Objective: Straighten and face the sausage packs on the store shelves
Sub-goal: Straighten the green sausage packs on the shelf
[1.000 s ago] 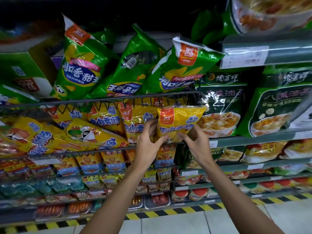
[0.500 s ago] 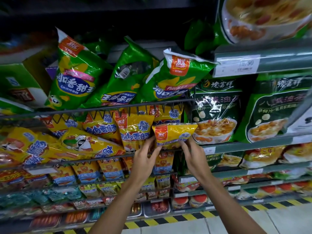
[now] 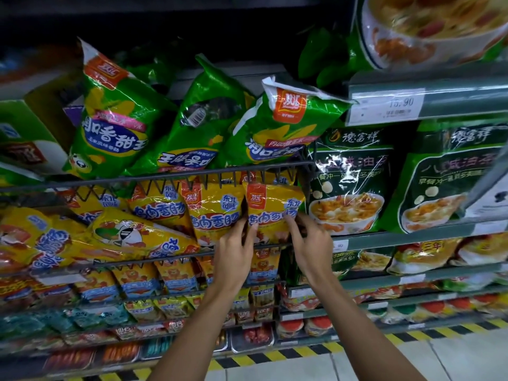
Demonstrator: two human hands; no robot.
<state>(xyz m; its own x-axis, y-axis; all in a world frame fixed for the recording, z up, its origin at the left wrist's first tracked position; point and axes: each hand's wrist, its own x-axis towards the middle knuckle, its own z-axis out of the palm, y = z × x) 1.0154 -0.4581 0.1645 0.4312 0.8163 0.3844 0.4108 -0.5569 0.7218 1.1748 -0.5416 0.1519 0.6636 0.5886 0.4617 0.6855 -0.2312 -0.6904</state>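
Left hand [image 3: 233, 251] and right hand [image 3: 312, 243] gripping upright yellow sausage pack [image 3: 272, 207], behind wire shelf rail [image 3: 154, 176], green packs above

Two bare forearms are seen, with the left hand [image 3: 233, 254] and the right hand [image 3: 313, 247] uncovered. No sleeve is worn below the elbows. The fingernails appear short, though this is blurred.

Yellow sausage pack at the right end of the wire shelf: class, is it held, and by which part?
Yes. Both hands hold the yellow sausage pack: left hand at its lower left edge, right hand at its lower right.
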